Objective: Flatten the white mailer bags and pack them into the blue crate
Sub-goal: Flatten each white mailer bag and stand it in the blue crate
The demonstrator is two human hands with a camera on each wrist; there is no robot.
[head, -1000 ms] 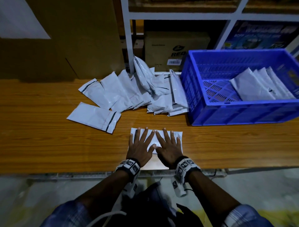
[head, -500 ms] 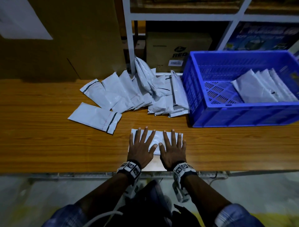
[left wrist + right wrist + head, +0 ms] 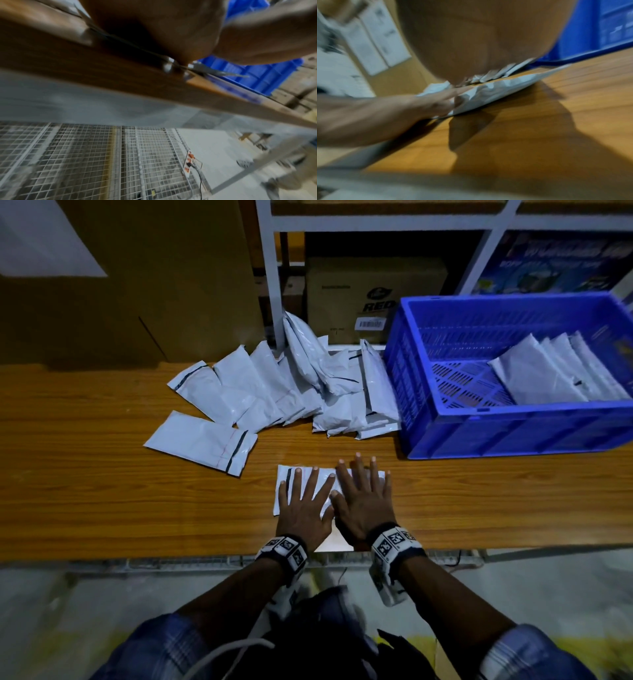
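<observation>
Head view: I look forward and down from above the near edge of the table [image 3: 102, 491], taking in its whole width to the blue crate [image 3: 513, 433] at the far right.
Left wrist view: very near, low at the table's near edge, facing right I think; blurred.
Right wrist view: very near, skimming the tabletop toward the far edge.
Shared: all three catch the table and crate.

A warehouse packing station: white metal shelving [image 3: 270, 268] holding cardboard cartons [image 3: 373, 292] at upper centre, wooden workbench [image 3: 102, 491] below.
</observation>
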